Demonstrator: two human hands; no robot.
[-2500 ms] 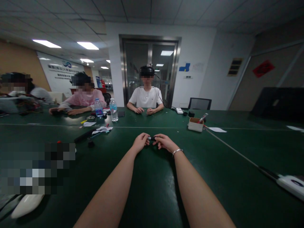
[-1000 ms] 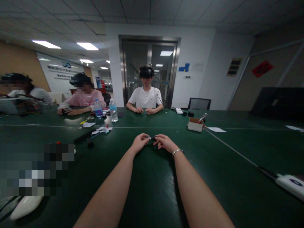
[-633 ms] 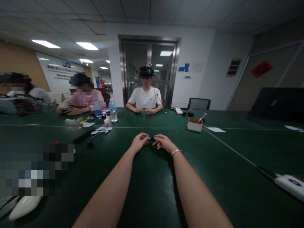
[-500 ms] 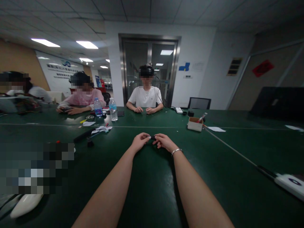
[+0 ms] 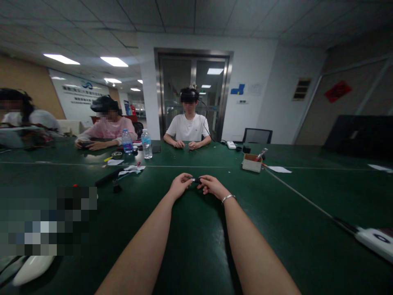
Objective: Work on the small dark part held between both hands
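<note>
In the head view, my left hand [image 5: 180, 185] and my right hand [image 5: 214, 186] meet above the green table, both closed in a pinch. Between the fingertips is a small black piece with a silver end [image 5: 195, 180], which looks like a USB stick. My left fingers pinch its silver end, while the right ones hold the black part. Its exact kind is too small to make out, and the fingers partly cover it. A silver bracelet [image 5: 229, 199] circles my right wrist.
Across the green table [image 5: 196, 229] sits a person in a white shirt [image 5: 188, 128]; others sit at the left. Water bottles [image 5: 146, 144], crumpled paper [image 5: 132, 169] and a small box [image 5: 252, 163] stand beyond my hands. A white power strip [image 5: 375, 241] lies at the right.
The view has tilted slightly, so the scene sits a little lower. Both hands keep nearly the same place and grip, with slightly more of the small piece showing between them.
</note>
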